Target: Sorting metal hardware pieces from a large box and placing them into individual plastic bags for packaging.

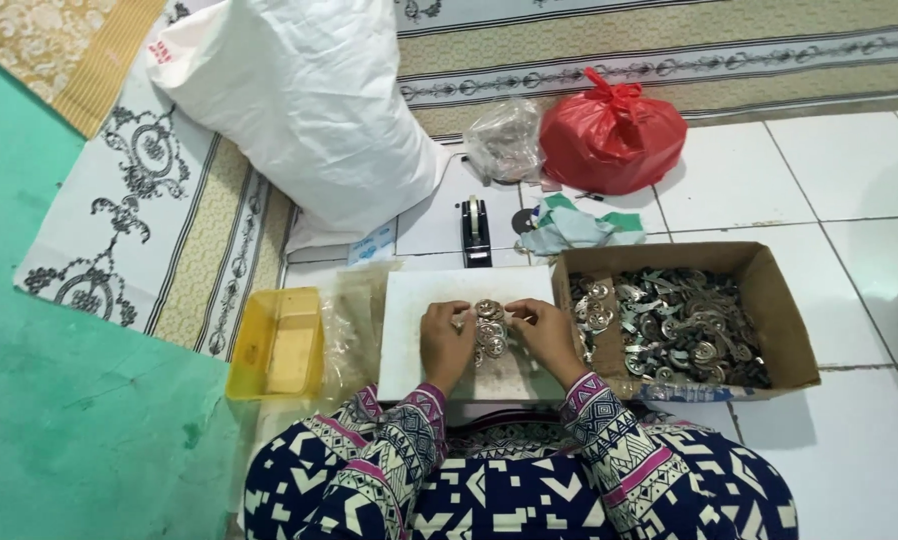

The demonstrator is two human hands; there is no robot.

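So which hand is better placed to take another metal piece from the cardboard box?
Probably the right hand. It sits beside the box of metal pieces, which lies on that side. The left hand is farther off, with the small stack and the right hand between it and the box.

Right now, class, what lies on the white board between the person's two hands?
In the head view, a small pile of silvery metal pieces lies on the white board between the left hand and right hand; both touch it.

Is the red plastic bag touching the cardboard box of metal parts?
Apart. The head view shows bare white tile between the red bag and the cardboard box.
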